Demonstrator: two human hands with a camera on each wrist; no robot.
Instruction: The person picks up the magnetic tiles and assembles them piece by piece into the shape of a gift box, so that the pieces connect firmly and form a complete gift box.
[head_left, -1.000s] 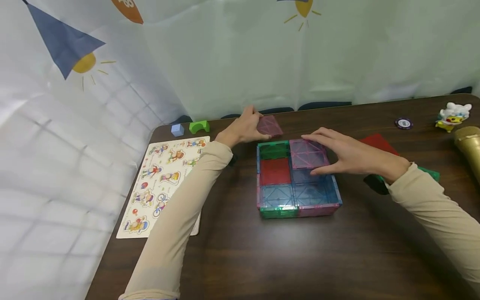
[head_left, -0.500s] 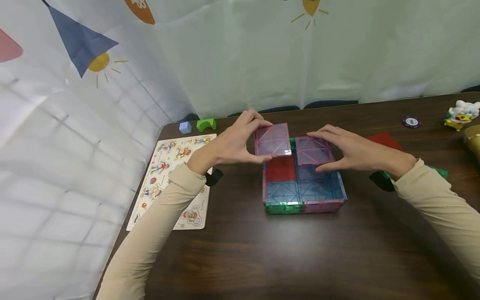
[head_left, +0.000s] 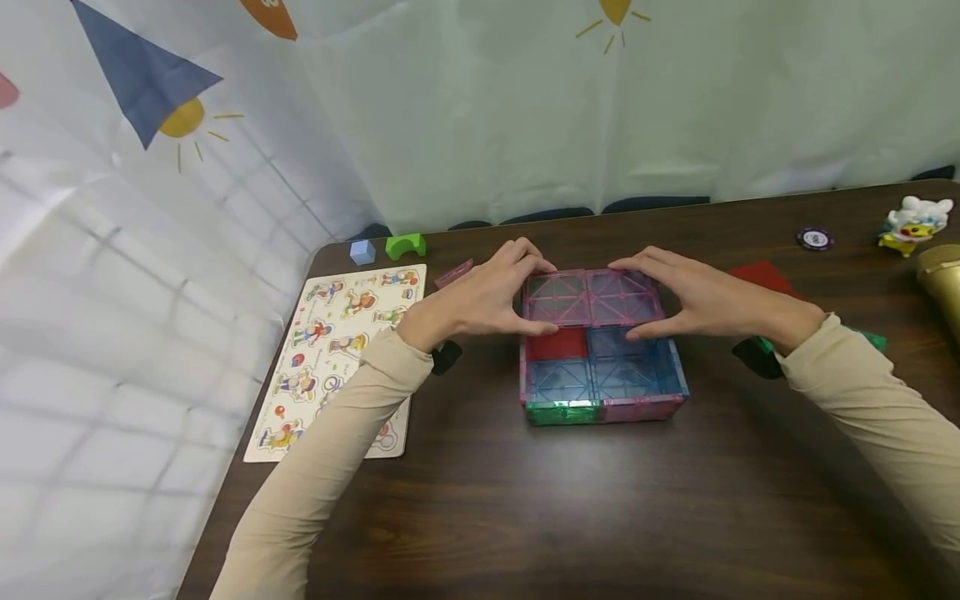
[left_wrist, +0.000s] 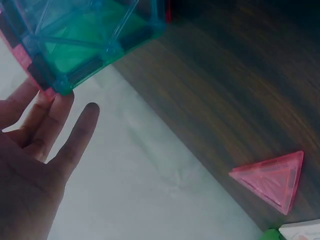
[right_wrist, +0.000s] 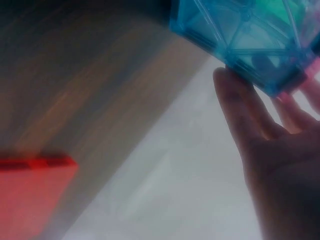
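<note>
Hands meet over the far side of a shallow box of magnetic tiles that sits mid-tabletop. We see our left hand holding a pink square tile by its left edge, fingers curved round the far corner and thumb at the near one, laying it flat over the box's far-left cell. Our right hand grips a second pink square tile the same way from the right, and the two tiles lie edge to edge. A red tile shows inside the box just in front of them. On the wrist views the fingers touch the box's blue-green corner. A pink triangle tile lies just left of our left hand, beside a picture puzzle board; a red square tile lies behind the right wrist.
</note>
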